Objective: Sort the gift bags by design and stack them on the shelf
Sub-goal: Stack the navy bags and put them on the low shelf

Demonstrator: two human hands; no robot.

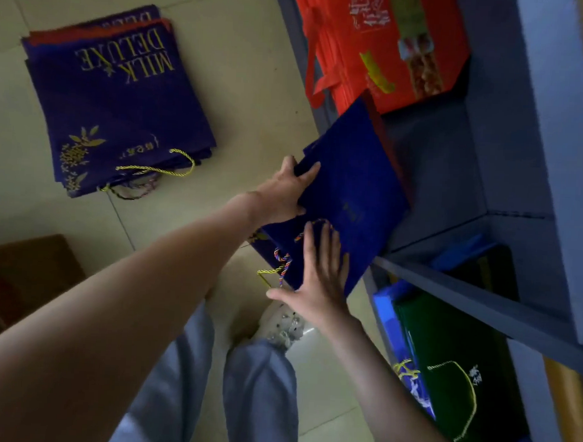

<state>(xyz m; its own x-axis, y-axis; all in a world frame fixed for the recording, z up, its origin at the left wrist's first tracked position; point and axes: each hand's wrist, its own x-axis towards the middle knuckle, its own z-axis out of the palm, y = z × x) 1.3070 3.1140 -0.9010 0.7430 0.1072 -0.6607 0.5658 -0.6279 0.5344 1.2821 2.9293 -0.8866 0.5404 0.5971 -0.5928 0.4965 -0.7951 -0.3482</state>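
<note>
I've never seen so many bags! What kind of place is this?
Probably a storeroom or a shop's back room. A grey shelf holds red bags and green bags, a blue pile lies on the tiled floor, and the left hand grips blue bags, the right hand flat on them.

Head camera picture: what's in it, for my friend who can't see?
A left hand grips and a right hand presses on dark blue gift bags partly on a grey shelf, near red bags. More blue bags lie on the floor.
</note>
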